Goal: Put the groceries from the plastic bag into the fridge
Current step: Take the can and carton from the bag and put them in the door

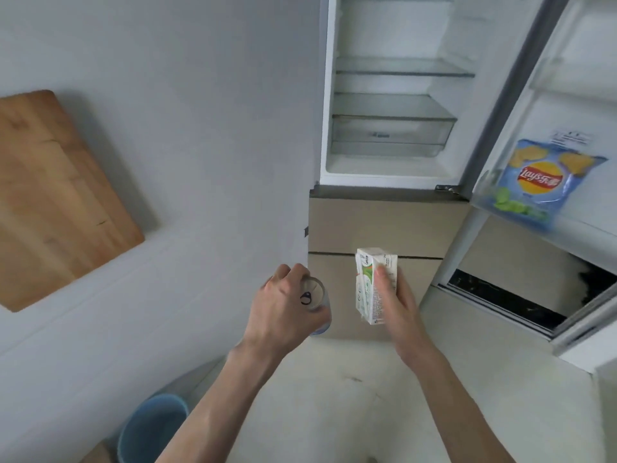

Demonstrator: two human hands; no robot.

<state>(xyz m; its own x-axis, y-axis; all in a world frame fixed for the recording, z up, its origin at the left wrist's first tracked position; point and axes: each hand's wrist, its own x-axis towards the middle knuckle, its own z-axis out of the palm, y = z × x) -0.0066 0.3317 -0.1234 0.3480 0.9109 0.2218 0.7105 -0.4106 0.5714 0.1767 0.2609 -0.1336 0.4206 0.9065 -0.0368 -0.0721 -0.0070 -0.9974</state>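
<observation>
My left hand (287,305) is wrapped around a drink can (315,295), whose silver top with a pull tab faces up. My right hand (397,295) grips a white and green drink carton (369,285), held upright. Both hands hover in front of the fridge's beige lower drawers (384,225). Above them the fridge (390,95) stands open, showing glass shelves and a clear drawer with nothing on them. A blue bag of Lay's chips (541,178) sits in the bottom rack of the open fridge door (574,95) at the right. The plastic bag is not in view.
A wooden cutting board (53,195) lies on the white counter (200,128) to the left of the fridge. A blue bucket (150,429) stands on the floor at the lower left. Below the door at the right is a dark opening (507,295).
</observation>
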